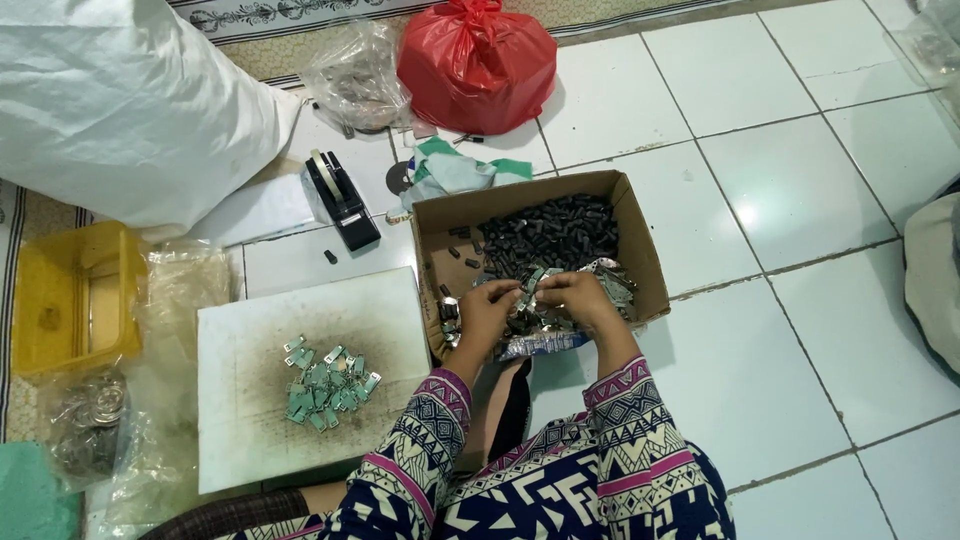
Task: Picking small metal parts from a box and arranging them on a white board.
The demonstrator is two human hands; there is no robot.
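Cardboard box [640, 262] right of board [240, 440]; tape dispenser [342, 200] behind both.

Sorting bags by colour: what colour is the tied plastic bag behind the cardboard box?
Red, in the head view.

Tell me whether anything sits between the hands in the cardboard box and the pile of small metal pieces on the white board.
Nothing visible beyond the cardboard box wall. The left hand and right hand sit inside it; the metal pieces lie on the white board alongside.

Left hand [487, 308] and right hand [572, 293] close together, fingers curled, forearms angled inward
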